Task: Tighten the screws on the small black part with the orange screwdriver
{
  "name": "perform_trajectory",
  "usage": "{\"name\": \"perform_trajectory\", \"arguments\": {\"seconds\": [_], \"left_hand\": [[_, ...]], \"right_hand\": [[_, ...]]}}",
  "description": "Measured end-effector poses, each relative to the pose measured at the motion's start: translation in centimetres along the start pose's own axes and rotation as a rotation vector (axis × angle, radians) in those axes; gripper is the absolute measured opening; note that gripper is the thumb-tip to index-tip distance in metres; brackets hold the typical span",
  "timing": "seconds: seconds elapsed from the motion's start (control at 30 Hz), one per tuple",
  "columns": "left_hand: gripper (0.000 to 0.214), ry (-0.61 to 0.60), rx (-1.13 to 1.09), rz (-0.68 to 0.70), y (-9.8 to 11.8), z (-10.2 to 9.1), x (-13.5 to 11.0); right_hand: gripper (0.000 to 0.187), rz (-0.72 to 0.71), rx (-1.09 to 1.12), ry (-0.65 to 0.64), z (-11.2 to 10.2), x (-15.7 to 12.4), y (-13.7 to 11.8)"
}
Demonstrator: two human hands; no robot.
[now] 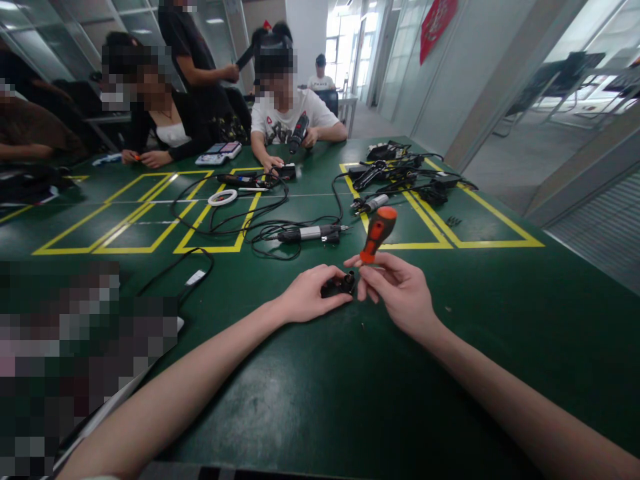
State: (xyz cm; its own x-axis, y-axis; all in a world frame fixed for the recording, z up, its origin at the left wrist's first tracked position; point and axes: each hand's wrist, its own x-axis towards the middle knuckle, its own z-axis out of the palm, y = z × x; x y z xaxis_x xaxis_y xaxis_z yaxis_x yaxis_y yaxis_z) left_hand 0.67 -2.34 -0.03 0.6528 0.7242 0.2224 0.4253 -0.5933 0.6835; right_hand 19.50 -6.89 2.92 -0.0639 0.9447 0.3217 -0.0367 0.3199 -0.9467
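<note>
Orange screwdriver [377, 233] — handle up — beside black part [339, 285]

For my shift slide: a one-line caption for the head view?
Left hand grips a small black part at the green table while the right hand holds an orange-handled screwdriver, handle up, beside it.

The big green table [320, 400] looks smooth and a bit shiny. The orange screwdriver handle [377, 230] looks like smooth plastic. The small black part [337, 287] looks matt.
</note>
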Motion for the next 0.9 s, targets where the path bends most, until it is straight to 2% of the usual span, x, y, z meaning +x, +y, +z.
{"name": "perform_trajectory", "arguments": {"seconds": [0.13, 0.37, 0.5, 0.73, 0.9], "left_hand": [[0.027, -0.004, 0.007, -0.007, -0.06, -0.01, 0.0], [0.03, -0.014, 0.033, -0.02, -0.04, -0.13, 0.02], [0.03, -0.021, 0.039, -0.029, 0.12, -0.2, 0.01], [0.028, -0.021, 0.017, -0.016, 0.24, -0.29, 0.01], [0.03, -0.026, 0.028, -0.034, 0.14, -0.21, 0.01]], "right_hand": [[0.027, -0.043, -0.007, 0.031, -0.08, -0.02, 0.23], [0.014, -0.112, -0.148, 0.109, -0.13, -0.07, -0.15], [0.025, -0.054, -0.135, 0.18, -0.19, -0.08, -0.1], [0.022, -0.026, -0.042, 0.122, 0.07, -0.26, -0.36], [0.019, -0.112, -0.107, 0.165, 0.08, -0.12, -0.41]]}}
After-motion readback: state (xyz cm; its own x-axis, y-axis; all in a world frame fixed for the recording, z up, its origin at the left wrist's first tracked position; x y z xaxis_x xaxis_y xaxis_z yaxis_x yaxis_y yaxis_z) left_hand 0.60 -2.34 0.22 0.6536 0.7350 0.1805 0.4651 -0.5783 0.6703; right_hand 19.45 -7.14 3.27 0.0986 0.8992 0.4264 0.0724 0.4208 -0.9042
